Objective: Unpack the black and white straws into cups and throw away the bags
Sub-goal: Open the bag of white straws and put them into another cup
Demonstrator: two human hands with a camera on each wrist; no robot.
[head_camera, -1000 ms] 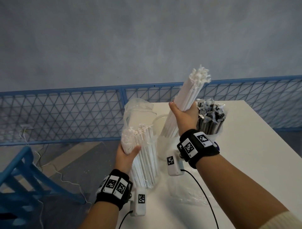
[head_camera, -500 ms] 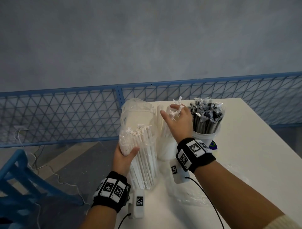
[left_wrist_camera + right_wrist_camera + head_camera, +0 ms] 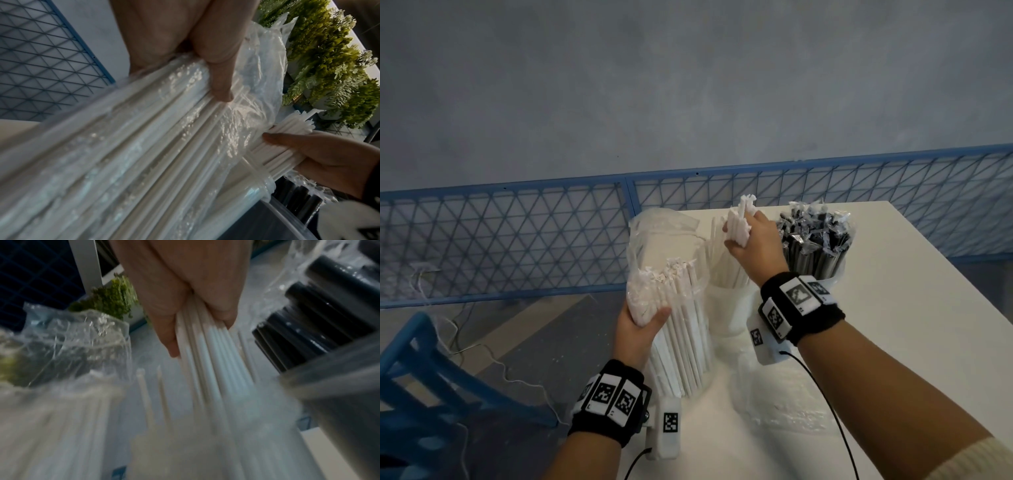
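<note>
1. Head view: the right hand point(image 3: 751, 245) is wrapped round a bundle of white straws point(image 3: 738, 228) near their upper ends; their lower ends stand in a white cup point(image 3: 729, 310) by the table's point(image 3: 914, 325) left edge.
2. The left hand point(image 3: 640, 329) grips a clear bag of white straws point(image 3: 674, 308), thumb across its front. The bag stands upright at the table's left edge, just beside the white cup.
3. Black wrapped straws point(image 3: 815, 240) fill a second cup point(image 3: 837, 277) to the right of the right hand, near the far edge. A crumpled empty bag point(image 3: 784, 404) lies on the table under the right forearm.
4. The table's right half is bare; a blue mesh fence point(image 3: 517, 240) runs behind, and a blue chair point(image 3: 421, 387) stands on the floor to the left.
5. Left wrist view: the thumb point(image 3: 221, 78) presses the bag's plastic point(image 3: 144, 146) against the straws inside; the right hand point(image 3: 329, 159) clasps its bundle point(image 3: 287, 138) alongside. Green foliage point(image 3: 329, 65) shows beyond.
6. Right wrist view: fingers point(image 3: 164, 313) and thumb point(image 3: 222, 296) pinch the white straws point(image 3: 211, 353); black straws point(image 3: 308, 321) stand to the right, and the bag's open top point(image 3: 82, 345) to the left.
</note>
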